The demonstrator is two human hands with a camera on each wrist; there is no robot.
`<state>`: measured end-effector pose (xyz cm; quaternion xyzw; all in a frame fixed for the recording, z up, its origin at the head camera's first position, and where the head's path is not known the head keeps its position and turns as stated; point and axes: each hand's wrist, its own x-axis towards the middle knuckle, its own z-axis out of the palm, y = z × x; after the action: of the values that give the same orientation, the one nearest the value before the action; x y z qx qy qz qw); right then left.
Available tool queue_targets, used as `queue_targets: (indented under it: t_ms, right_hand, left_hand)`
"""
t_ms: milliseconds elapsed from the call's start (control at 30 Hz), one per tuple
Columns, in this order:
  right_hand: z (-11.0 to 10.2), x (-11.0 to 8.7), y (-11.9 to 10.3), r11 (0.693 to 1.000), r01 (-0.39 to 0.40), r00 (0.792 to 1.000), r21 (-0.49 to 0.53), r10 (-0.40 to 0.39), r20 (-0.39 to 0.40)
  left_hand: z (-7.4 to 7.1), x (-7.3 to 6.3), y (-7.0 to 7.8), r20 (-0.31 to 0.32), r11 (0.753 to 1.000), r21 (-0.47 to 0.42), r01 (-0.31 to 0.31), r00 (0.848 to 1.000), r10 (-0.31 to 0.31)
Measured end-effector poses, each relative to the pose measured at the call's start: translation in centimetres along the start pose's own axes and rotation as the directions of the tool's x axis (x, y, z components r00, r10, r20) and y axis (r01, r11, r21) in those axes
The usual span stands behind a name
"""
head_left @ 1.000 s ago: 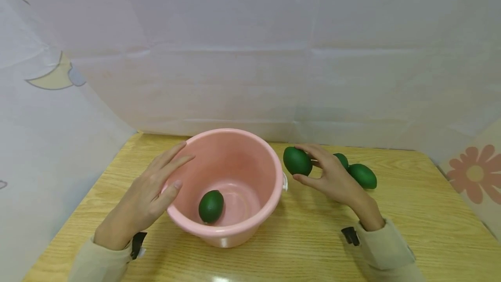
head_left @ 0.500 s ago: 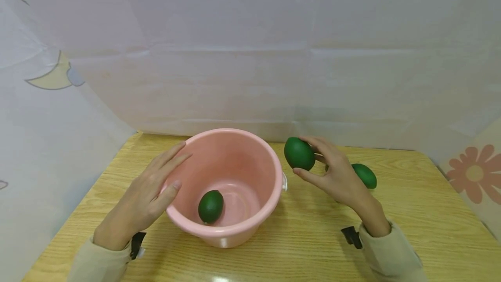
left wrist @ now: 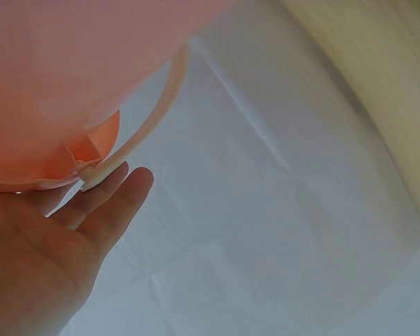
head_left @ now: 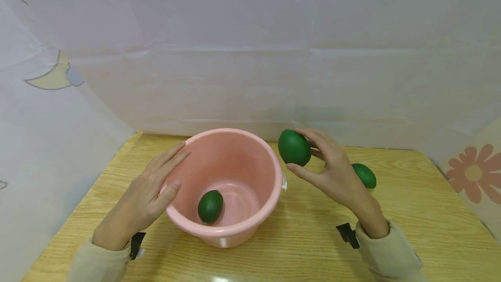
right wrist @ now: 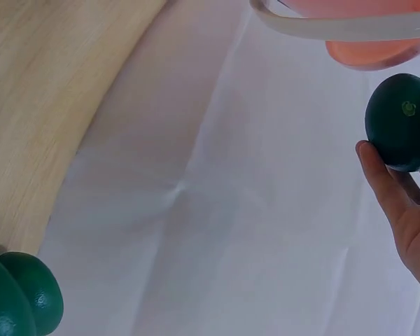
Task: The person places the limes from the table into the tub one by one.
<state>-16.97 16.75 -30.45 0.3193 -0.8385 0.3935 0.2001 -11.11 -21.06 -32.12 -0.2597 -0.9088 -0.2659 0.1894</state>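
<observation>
Right hand [head_left: 333,172] lifted its green fruit [head_left: 293,148] higher (bucket [head_left: 238,160] unmoved).

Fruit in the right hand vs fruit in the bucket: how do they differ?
The held fruit is pinched by the right hand, outside the bucket; the bucket fruit lies on the bucket's floor, untouched. In the head view the held fruit looks bigger and brighter green, the bucket fruit smaller and darker. Both are green and rounded.
</observation>
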Motion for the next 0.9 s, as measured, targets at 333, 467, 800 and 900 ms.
queue_targets:
  t_ms: [333,467,800,900]
  right_hand:
    - [0.3,0.7,-1.3,0.997,0.052,0.998,0.055,-0.049,-0.043]
    - [0.6,1.1,-1.6,0.996,0.071,0.997,0.062,-0.069,-0.036]
    - [1.7,1.9,-2.3,0.986,0.123,0.992,0.111,-0.122,-0.022]
    - [2.0,2.1,-2.5,0.985,0.125,0.992,0.120,-0.125,-0.002]
  left_hand:
    - [0.0,0.0,-0.1,-0.001,1.000,-0.007,0.002,1.000,-0.002]
    - [0.0,0.0,-0.1,0.004,1.000,-0.008,0.007,1.000,-0.007]
    - [0.0,0.0,-0.2,0.018,1.000,0.000,0.021,1.000,-0.021]
    - [0.0,0.0,-0.3,0.025,1.000,0.004,0.029,0.999,-0.029]
